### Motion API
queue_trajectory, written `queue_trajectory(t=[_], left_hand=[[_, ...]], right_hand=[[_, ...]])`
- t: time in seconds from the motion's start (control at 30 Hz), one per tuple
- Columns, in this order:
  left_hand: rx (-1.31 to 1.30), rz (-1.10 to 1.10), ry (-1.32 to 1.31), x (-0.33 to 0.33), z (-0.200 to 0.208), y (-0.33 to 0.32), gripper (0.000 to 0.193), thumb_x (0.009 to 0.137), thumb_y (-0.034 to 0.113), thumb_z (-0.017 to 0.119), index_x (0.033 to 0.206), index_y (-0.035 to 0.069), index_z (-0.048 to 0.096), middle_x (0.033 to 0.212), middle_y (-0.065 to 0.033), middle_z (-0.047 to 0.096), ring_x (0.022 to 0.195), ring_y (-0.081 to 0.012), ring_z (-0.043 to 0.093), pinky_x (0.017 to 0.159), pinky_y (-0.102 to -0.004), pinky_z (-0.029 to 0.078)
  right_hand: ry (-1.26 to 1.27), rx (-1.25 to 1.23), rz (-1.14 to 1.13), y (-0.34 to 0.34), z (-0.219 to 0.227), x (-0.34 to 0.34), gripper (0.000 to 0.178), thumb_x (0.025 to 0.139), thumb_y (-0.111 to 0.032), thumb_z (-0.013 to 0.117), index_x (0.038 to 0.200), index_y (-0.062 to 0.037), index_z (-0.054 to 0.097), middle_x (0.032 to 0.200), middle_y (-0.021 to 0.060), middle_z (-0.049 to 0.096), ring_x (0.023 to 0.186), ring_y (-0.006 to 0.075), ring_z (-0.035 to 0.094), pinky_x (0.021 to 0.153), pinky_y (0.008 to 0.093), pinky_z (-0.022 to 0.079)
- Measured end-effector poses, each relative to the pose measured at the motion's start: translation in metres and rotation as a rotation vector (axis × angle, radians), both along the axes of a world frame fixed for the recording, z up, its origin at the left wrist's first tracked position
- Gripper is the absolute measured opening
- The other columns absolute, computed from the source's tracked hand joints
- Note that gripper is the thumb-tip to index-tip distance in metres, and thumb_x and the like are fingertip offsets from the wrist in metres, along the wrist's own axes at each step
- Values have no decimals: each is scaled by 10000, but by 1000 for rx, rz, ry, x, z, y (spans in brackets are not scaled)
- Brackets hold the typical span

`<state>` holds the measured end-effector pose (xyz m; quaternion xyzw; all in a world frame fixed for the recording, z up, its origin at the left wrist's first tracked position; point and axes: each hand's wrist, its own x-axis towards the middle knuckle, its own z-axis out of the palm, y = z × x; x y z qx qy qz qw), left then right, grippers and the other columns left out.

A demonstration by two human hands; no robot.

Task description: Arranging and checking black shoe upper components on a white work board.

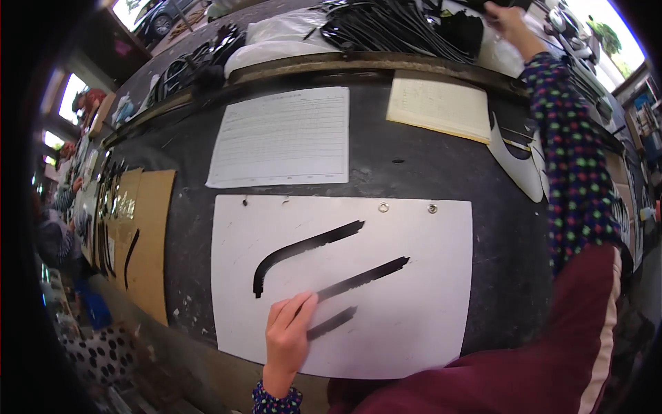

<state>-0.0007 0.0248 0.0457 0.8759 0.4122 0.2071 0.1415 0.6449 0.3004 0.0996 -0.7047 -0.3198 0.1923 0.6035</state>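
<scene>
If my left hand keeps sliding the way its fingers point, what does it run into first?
The left hand points up and right along the middle black strip on the white sheet, which its fingertips already seem to touch; beyond is bare sheet.

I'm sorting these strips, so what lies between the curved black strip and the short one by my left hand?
In the head view, a long straight black strip lies between the curved strip and the short strip, all on the white sheet.
</scene>
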Motion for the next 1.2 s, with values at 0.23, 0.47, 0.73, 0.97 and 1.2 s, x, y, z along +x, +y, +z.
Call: queue_trajectory(t=[0.23,0.47,0.73,0.97,1.2], left_hand=[[-211,84,-217,-32,-19,-9,420,771,-147,665,1144,37,725,1002,-94,672,882,-252,610,759,-328,516],[-142,-3,-85,-9,-17,-6,440,798,-112,667,1210,43,679,1181,-114,632,1059,-292,590,880,-356,494],[207,-187,-77,52,-43,2,337,805,42,722,1141,39,689,1106,-76,649,1015,-275,585,873,-389,483],[559,-250,118,51,-61,10,387,782,19,638,1161,81,680,963,-21,609,894,-193,588,769,-297,524],[726,-295,-59,50,-39,-4,450,775,-6,647,1222,38,668,1037,-54,635,945,-207,623,814,-316,531]], right_hand=[[-242,-115,-91,-100,-47,-91,410,905,-259,720,1092,85,602,976,81,658,874,190,676,742,314,563],[-869,-766,-279,-394,-59,-36,469,846,-344,681,1163,-1,640,1183,190,668,1144,342,620,973,433,477],[-557,-767,-410,-509,-109,27,529,760,-306,824,1066,49,579,994,156,626,926,284,608,772,418,489],[-187,-830,-404,-470,-85,14,299,780,-94,816,959,20,606,801,68,597,726,189,579,607,344,456],[-77,-786,-422,-471,-85,26,209,754,-64,826,731,-38,620,584,-9,503,445,91,412,392,267,285]])
